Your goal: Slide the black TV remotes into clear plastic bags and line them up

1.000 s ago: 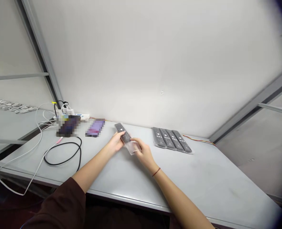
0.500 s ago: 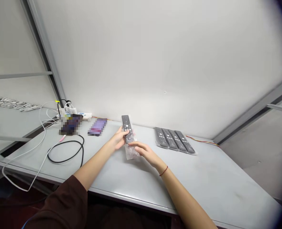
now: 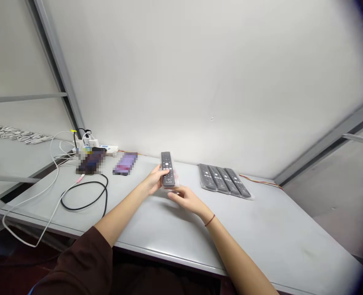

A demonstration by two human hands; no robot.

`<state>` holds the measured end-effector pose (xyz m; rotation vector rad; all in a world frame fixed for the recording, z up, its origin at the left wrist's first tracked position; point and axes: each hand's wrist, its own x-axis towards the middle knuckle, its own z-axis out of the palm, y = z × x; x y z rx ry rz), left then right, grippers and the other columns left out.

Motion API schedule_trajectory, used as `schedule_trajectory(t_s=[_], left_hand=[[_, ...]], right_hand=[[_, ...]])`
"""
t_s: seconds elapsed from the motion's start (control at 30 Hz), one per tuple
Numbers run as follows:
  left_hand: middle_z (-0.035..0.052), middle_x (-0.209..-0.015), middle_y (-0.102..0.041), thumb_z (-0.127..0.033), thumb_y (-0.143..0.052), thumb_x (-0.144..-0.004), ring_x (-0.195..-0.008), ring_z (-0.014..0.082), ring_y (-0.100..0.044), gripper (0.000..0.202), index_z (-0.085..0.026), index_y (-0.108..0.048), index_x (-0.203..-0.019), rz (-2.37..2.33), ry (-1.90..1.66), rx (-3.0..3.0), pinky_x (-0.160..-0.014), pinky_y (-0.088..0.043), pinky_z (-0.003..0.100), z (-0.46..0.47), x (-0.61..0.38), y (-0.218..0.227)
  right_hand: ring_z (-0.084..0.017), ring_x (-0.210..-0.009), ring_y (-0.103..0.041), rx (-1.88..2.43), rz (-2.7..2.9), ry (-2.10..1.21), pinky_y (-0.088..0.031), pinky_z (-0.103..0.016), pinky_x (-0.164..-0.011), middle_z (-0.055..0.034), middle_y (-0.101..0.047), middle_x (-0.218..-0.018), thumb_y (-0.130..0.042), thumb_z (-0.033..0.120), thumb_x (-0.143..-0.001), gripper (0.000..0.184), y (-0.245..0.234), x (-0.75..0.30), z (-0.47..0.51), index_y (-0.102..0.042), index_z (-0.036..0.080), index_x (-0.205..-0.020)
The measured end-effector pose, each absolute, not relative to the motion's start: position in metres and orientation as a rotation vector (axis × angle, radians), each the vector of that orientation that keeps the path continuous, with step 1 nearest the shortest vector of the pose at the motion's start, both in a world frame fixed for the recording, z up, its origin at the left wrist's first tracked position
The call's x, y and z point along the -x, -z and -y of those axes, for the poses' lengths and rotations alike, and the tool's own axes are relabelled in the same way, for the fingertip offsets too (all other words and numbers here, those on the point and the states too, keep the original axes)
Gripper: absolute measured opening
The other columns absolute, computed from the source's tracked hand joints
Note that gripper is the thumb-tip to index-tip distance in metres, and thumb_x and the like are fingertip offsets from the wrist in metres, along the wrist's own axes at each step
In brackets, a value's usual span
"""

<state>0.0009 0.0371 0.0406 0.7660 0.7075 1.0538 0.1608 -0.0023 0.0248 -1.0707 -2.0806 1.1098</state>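
My left fingers (image 3: pixel 157 175) grip a black remote control (image 3: pixel 167 174) upright over the grey table (image 3: pixel 261 229), its tiny button labels too blurred to read, while my right hand (image 3: pixel 186 200) sits open just below it, apparently not touching.

Single head-worn view — from the person's head, facing forward and down at the left hand (image 3: pixel 153 181) and right hand (image 3: pixel 186 200) over the desk (image 3: pixel 261 229), wall (image 3: pixel 218 82) behind — close, wide-angle.

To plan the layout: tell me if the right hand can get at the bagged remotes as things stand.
Probably yes. The right hand holds nothing visible, and no object shows between it and the row of bagged remotes; the left hand's remote lies on its other side.
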Motion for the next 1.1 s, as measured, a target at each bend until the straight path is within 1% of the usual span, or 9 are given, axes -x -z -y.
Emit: schedule_trajectory(t_s=[0.07, 0.17, 0.27, 0.4, 0.53, 0.7, 0.9, 1.03, 1.1], left_hand=[[0.0096, -0.101, -0.065, -0.017, -0.06, -0.079, -0.082, 0.0198, -0.066, 0.029, -0.017, -0.05, -0.106, -0.735, -1.044, -0.811, -0.071, -0.053, 0.034, -0.037, -0.002, -0.039], [0.0095, -0.104, -0.064, -0.021, -0.061, -0.079, -0.083, 0.0178, -0.064, 0.035, -0.018, -0.049, -0.113, -0.749, -1.018, -0.899, -0.074, -0.051, 0.032, -0.036, -0.002, -0.036], [0.0098, -0.11, -0.063, -0.027, -0.062, -0.08, -0.084, 0.0178, -0.063, 0.046, -0.021, -0.045, -0.122, -0.742, -0.954, -1.001, -0.072, -0.05, 0.031, -0.034, -0.002, -0.032], [0.0073, -0.108, -0.061, -0.032, -0.066, -0.077, -0.088, 0.0186, -0.061, 0.06, -0.025, -0.04, -0.131, -0.74, -0.893, -1.143, -0.074, -0.049, 0.032, -0.034, -0.002, -0.027], [0.007, -0.103, -0.061, -0.04, -0.062, -0.079, -0.087, 0.0186, -0.061, 0.052, -0.023, -0.048, -0.126, -0.866, -0.828, -1.288, -0.074, -0.048, 0.031, -0.036, -0.002, -0.024], [0.0088, -0.092, -0.062, -0.045, -0.058, -0.08, -0.075, 0.0166, -0.06, 0.043, -0.014, -0.06, -0.109, -0.953, -0.837, -1.437, -0.065, -0.048, 0.029, -0.042, -0.008, -0.013], [0.0081, -0.098, -0.061, -0.039, -0.048, -0.086, -0.073, 0.014, -0.06, 0.05, -0.016, -0.045, -0.13, -1.04, -0.923, -1.579, -0.064, -0.05, 0.027, -0.044, -0.028, -0.002], [0.0074, -0.103, -0.063, -0.029, -0.048, -0.084, -0.081, 0.0151, -0.06, 0.035, -0.016, -0.059, -0.115, -1.027, -0.839, -1.877, -0.079, -0.049, 0.03, -0.046, -0.05, -0.009], [0.0067, -0.107, -0.064, -0.024, -0.046, -0.085, -0.09, 0.016, -0.06, 0.029, -0.017, -0.063, -0.107, -0.99, -0.78, -2.126, -0.088, -0.046, 0.03, -0.047, -0.068, -0.013]], right_hand=[[-0.016, -0.067, -0.055, 1.095, 2.039, -1.156, -0.046, -0.029, -0.062, -0.0049, -0.064, -0.081, -0.054, 0.044, -0.083, 0.033, -0.022, -0.161, 0.001, -0.065, 0.016, -0.095], [-0.016, -0.066, -0.056, 1.119, 1.908, -1.297, -0.047, -0.03, -0.063, -0.0036, -0.061, -0.075, -0.057, 0.047, -0.081, 0.033, -0.019, -0.162, 0.0, -0.061, 0.015, -0.09], [-0.017, -0.067, -0.059, 1.165, 1.718, -1.429, -0.049, -0.033, -0.068, -0.0057, -0.062, -0.077, -0.056, 0.053, -0.079, 0.039, -0.019, -0.161, -0.001, -0.061, 0.015, -0.084], [-0.017, -0.074, -0.061, 1.173, 1.535, -1.494, -0.05, -0.032, -0.071, -0.0081, -0.065, -0.086, -0.054, 0.057, -0.079, 0.044, -0.019, -0.16, -0.003, -0.064, 0.014, -0.088], [-0.022, -0.088, -0.062, 1.146, 1.439, -1.491, -0.05, -0.034, -0.074, -0.01, -0.068, -0.094, -0.06, 0.055, -0.076, 0.044, -0.017, -0.162, -0.006, -0.066, 0.016, -0.095], [-0.025, -0.09, -0.063, 1.154, 1.312, -1.39, -0.051, -0.039, -0.079, -0.0095, -0.07, -0.092, -0.069, 0.053, -0.068, 0.043, -0.015, -0.164, -0.01, -0.068, 0.016, -0.09], [-0.019, -0.074, -0.062, 1.16, 1.071, -1.156, -0.054, -0.035, -0.071, -0.0059, -0.068, -0.08, -0.071, 0.045, -0.065, 0.033, -0.023, -0.192, -0.028, -0.065, 0.016, -0.078], [-0.017, -0.071, -0.061, 1.243, 0.982, -0.837, -0.055, -0.031, -0.065, -0.0036, -0.066, -0.077, -0.071, 0.046, -0.062, 0.033, -0.035, -0.263, -0.04, -0.062, 0.018, -0.077], [-0.017, -0.067, -0.061, 1.338, 0.955, -0.637, -0.055, -0.031, -0.06, -0.0029, -0.064, -0.077, -0.072, 0.045, -0.057, 0.04, -0.033, -0.312, -0.038, -0.061, 0.017, -0.083]])
